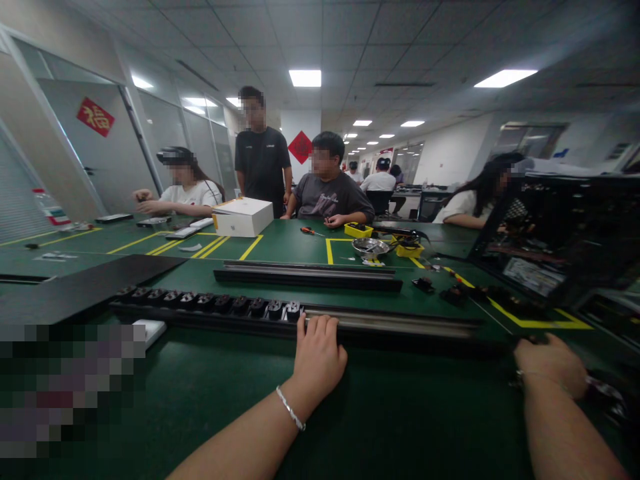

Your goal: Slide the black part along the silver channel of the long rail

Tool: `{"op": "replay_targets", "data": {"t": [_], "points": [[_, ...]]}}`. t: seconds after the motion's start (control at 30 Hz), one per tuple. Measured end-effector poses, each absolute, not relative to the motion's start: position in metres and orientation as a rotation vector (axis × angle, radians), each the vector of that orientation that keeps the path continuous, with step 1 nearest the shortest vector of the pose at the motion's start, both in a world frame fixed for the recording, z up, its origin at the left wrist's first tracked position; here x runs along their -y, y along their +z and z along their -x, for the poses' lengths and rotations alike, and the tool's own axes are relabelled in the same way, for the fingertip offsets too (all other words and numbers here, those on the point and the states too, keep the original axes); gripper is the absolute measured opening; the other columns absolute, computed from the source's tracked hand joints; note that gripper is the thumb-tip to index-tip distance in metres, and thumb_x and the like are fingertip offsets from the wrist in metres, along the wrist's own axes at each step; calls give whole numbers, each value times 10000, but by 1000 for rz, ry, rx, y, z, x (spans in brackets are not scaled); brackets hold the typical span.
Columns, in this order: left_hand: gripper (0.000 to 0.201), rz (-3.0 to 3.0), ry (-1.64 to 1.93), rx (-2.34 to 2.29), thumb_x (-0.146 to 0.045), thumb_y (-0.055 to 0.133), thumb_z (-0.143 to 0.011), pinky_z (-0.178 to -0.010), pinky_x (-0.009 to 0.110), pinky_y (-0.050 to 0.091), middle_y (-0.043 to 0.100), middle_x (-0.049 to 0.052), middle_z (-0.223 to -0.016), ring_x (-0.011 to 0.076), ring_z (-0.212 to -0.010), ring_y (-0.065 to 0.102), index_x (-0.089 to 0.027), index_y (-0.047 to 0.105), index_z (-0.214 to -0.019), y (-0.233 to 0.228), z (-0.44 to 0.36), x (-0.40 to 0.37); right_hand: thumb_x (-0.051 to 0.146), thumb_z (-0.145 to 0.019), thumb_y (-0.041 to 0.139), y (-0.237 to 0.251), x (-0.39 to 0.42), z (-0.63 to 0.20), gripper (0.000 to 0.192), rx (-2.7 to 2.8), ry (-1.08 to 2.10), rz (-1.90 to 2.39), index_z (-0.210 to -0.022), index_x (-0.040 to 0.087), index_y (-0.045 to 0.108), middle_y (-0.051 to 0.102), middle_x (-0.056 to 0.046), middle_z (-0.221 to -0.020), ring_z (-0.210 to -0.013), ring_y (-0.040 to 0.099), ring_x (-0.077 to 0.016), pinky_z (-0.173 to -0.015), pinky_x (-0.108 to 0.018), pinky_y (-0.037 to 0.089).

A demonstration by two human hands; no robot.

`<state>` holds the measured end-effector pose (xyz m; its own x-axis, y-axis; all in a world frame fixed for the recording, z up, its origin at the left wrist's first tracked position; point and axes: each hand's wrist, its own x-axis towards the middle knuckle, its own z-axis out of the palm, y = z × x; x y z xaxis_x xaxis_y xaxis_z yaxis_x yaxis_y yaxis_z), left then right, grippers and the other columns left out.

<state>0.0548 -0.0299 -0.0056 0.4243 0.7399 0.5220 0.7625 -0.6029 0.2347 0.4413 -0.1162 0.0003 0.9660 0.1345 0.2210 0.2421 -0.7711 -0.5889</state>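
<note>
A long black power strip housing [400,325] lies across the table in front of me. Socket modules [223,304] sit in a row along its left part, while the right part shows a bare metal channel. My left hand [320,347] is closed over the near edge of the housing, fingertips beside the last socket module. Out to the right, my right hand [553,363] is closed around something dark that I cannot make out, its fingers partly hidden. Dark parts [607,397] lie beside that hand, blurred.
Behind the strip lies a second black housing [307,275]. Farther back are a white box [243,217], a metal bowl [371,248], yellow trays [359,230] and a screwdriver [313,231]. A large black open-frame case [555,233] stands right. People sit and stand across the table.
</note>
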Motion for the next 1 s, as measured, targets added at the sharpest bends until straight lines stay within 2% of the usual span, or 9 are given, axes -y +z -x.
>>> {"op": "replay_targets", "data": {"t": [0.1, 0.17, 0.27, 0.37, 0.5, 0.57, 0.7, 0.87, 1.0], "points": [[391, 2621, -956, 1375, -207, 511, -785, -1121, 519, 191, 592, 72, -1180, 249, -1151, 483, -204, 526, -1176, -5, -55, 30, 373, -793, 438, 10, 119, -426, 595, 146, -245, 2386, -1332, 131, 508, 554, -240, -1251, -1154, 528, -362, -842, -472, 456], [401, 2617, -980, 1368, -209, 508, -790, -1116, 509, 221, 578, 76, -1209, 254, -1176, 468, -203, 522, -1190, -4, -55, 30, 315, -819, 399, 17, 118, -411, 530, 223, -409, 2286, -1290, 121, 548, 587, -222, -1207, -1144, 539, -328, -872, -442, 452], [423, 2584, -1015, 1335, -220, 512, -799, -1114, 465, 268, 548, 86, -1263, 254, -1234, 430, -181, 513, -1220, -2, -54, 30, 254, -832, 350, 26, 110, -382, 476, 498, -549, 2188, -1210, 112, 601, 615, -177, -1178, -1115, 551, -290, -891, -397, 451], [447, 2505, -1027, 1346, -245, 506, -820, -1130, 463, 248, 497, 112, -1342, 268, -1314, 359, -153, 500, -1257, 2, -50, 28, 217, -824, 334, 28, 96, -348, 452, 856, -623, 2100, -1157, 108, 619, 615, -134, -1193, -1116, 537, -243, -966, -361, 402], [513, 2376, -971, 1514, -301, 504, -842, -1122, 508, 237, 329, 164, -1480, 307, -1384, 253, -122, 455, -1320, 6, -32, 25, 295, -864, 317, 18, 79, -302, 453, 1305, -482, 2093, -1163, 126, 612, 588, -105, -1257, -1181, 485, -226, -1017, -376, 352], [548, 2351, -913, 1565, -330, 513, -844, -1114, 513, 242, 264, 176, -1509, 319, -1395, 223, -130, 430, -1348, 5, -19, 25, 367, -887, 288, 12, 75, -279, 503, 1423, -384, 2169, -1229, 140, 578, 540, -102, -1325, -1247, 427, -239, -1052, -432, 301], [612, 2376, -807, 1599, -403, 501, -858, -1110, 516, 227, 279, 187, -1500, 331, -1398, 209, -159, 366, -1403, -1, -1, 25, 432, -920, 184, 4, 75, -239, 566, 1425, -264, 2298, -1297, 196, 535, 467, -73, -1406, -1317, 342, -255, -1091, -555, 154], [654, 2384, -775, 1613, -472, 485, -863, -1102, 538, 218, 257, 182, -1511, 347, -1407, 162, -210, 310, -1436, -7, -5, 25, 417, -932, 170, 5, 81, -224, 552, 1470, -283, 2317, -1327, 239, 512, 437, -53, -1432, -1338, 308, -249, -1094, -558, 140], [684, 2379, -741, 1626, -492, 501, -851, -1114, 526, 191, 226, 188, -1520, 360, -1412, 108, -199, 309, -1438, -10, -9, 25, 447, -934, 186, 6, 83, -231, 534, 1591, -316, 2301, -1305, 274, 530, 437, -28, -1434, -1348, 296, -231, -1103, -545, 137]]}}
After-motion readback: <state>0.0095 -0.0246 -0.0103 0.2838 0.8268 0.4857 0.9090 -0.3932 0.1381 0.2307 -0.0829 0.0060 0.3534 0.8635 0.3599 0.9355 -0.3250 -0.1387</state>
